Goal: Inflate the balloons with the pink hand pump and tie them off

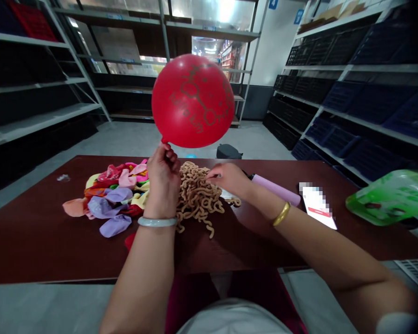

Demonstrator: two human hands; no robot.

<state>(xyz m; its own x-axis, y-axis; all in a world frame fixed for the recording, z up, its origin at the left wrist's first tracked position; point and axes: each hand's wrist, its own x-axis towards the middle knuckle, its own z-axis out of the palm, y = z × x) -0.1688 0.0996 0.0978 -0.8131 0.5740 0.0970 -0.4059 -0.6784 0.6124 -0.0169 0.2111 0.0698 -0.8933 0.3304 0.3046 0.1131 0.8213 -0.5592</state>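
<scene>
My left hand (165, 174) is closed around the neck of an inflated red balloon (194, 99), holding it upright above the table. The balloon has dark printed lettering and a line drawing on it. At the right side of a heaped pile of curly, tan, cord-like loops (198, 195), the fingers of my right hand (228, 178) are pinched together. Whether a loop is between those fingertips is too small to make out. Left of my left wrist lies a pile of limp, uninflated balloons (113, 202) in purple, pink, yellow, orange and red.
On the brown table (230, 246), a lilac cylinder (277, 189) and a phone (318, 206) with a lit screen lie to the right. A green plastic package (390, 197) is at the right edge. Shelves with dark crates (348, 97) stand around; a dark object (229, 151) shows beyond the table.
</scene>
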